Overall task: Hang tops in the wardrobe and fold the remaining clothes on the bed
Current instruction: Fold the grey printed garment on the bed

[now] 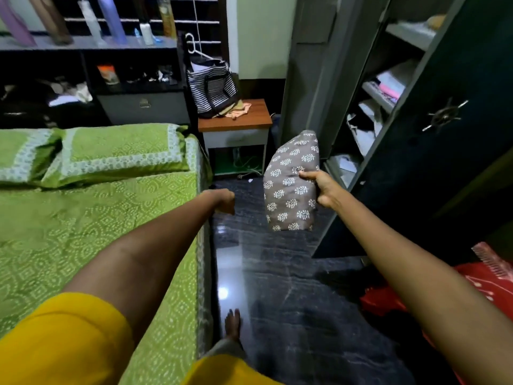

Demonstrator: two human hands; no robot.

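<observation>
— What is the right hand doing in the head view?

— The right arm reaches forward, nearly straight. Its fingers and thumb are curled round the edge of a folded grey-brown cloth bundle printed with white leaf sprigs. The bundle stands upright in the air, above the dark polished stone floor, just in front of the open dark metal wardrobe.

— And the left hand?

— The left arm also stretches forward, over the edge of the bed covered in a green patterned sheet. The wrist is bent down and the fingers curl in loosely; they hold nothing that I can see.

— Where do the two hands lie to each other?

— Apart, at about the same height, with the bundle between them but touched only by the right.

— What else is there?

— Two green pillows with pale borders at the head of the bed, a small wooden-topped bedside counter carrying a black-and-white striped bag, and stacked folded cloth on the wardrobe shelves. A red cloth lies low on the right.
</observation>
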